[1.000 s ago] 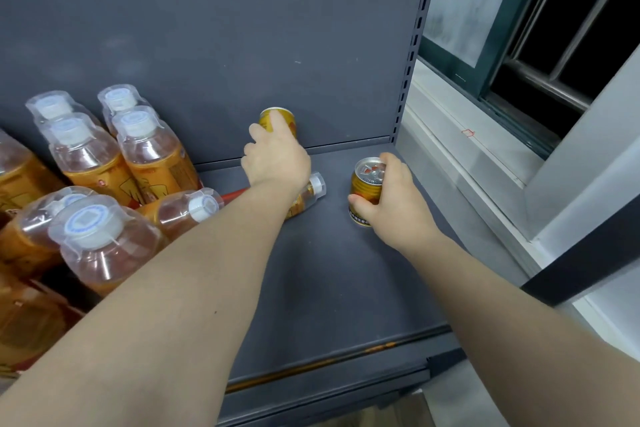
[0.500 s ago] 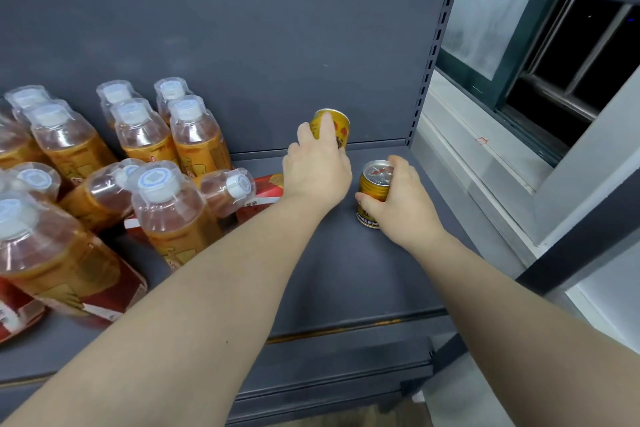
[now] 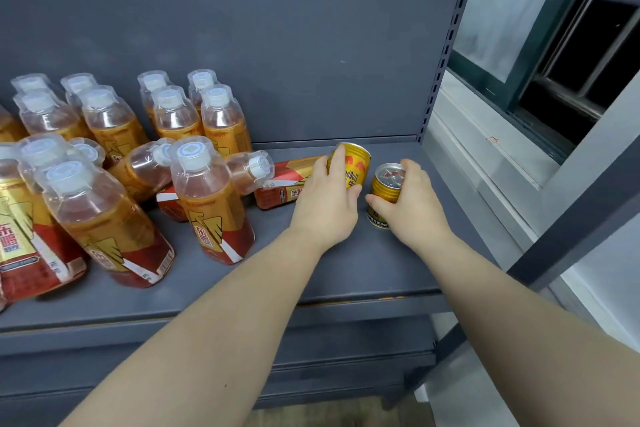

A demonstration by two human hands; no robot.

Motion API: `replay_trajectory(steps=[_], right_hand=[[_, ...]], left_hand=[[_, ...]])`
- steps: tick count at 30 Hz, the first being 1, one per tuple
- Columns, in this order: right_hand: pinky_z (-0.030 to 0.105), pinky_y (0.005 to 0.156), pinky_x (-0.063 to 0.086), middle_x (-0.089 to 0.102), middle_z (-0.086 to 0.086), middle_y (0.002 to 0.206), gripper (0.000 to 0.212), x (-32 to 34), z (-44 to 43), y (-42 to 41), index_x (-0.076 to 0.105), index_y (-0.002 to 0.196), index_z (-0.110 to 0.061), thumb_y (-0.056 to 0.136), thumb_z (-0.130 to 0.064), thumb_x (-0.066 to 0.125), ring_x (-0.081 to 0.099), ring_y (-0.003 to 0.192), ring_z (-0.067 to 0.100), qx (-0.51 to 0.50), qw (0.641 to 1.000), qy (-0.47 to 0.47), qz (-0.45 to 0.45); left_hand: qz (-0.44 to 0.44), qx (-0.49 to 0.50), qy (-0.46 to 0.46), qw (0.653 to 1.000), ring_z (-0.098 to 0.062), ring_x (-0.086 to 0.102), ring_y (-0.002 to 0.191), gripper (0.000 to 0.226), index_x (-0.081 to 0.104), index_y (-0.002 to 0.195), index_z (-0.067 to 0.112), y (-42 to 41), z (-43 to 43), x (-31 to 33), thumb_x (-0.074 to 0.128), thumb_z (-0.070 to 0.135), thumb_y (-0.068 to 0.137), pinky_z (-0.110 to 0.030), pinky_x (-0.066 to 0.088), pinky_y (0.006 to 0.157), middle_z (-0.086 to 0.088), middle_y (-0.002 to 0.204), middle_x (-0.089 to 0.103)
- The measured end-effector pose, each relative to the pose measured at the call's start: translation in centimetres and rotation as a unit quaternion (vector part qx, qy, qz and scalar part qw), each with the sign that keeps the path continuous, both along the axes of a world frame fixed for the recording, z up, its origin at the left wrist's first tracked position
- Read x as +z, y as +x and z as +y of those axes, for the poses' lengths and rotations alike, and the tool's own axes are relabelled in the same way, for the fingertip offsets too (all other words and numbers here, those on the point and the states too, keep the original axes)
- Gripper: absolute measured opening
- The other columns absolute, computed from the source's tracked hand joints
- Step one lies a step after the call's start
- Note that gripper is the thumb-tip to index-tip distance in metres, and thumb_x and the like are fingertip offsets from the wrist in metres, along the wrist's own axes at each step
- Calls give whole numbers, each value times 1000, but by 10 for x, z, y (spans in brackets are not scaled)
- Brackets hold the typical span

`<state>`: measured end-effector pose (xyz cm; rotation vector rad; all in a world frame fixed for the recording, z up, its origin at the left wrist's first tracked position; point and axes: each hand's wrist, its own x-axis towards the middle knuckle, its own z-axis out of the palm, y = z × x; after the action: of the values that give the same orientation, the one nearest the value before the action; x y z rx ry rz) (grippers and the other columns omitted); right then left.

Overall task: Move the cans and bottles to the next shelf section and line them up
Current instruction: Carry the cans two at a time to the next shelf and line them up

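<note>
Head view: left hand (image 3: 325, 201) is gripping the tilted can (image 3: 356, 163), hiding its base; right hand (image 3: 412, 204) is gripping the upright can (image 3: 384, 188), partly covering its label.

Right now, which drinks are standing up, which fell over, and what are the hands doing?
Left can, gripped by left hand.
Right can, upright, unopened, gripped by right hand.
Red-label bottle behind left hand, lying on its side, capped.
Front bottle, upright, capped.
Middle bottle, tipped over, capped.
Back-row bottles, upright, capped.
</note>
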<state>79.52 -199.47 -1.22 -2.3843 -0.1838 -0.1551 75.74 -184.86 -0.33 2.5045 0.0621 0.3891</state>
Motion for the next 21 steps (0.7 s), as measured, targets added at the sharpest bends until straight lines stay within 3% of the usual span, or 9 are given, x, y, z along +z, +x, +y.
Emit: replay_trajectory(steps=[3, 10, 21], right_hand=[[38, 95, 45, 41, 7, 146, 86, 0, 1, -2, 28, 151, -17, 84, -39, 78, 52, 124, 27, -4, 1000, 4, -3], [37, 91, 47, 41, 7, 144, 85, 0, 7, -7, 28, 149, -17, 84, -40, 77, 52, 123, 26, -3, 1000, 0, -3], [39, 90, 48, 41, 7, 142, 83, -2, 8, -8, 27, 149, -19, 85, -40, 76, 52, 123, 28, -6, 1000, -20, -5]], left_hand=[[22, -3, -20, 1000, -32, 31, 143, 72, 9, 159, 18, -8, 0, -8, 52, 29, 102, -41, 30, 116, -12, 160, 25], [35, 9, -117, 992, -28, 35, 138, 77, 5, 159, 24, -17, -2, -15, 56, 23, 101, -37, 36, 113, -7, 155, 19], [96, 2, -125, 988, -20, 39, 136, 91, -12, 158, 30, -34, 10, -23, 59, 26, 100, -27, 36, 105, -4, 157, 21]])
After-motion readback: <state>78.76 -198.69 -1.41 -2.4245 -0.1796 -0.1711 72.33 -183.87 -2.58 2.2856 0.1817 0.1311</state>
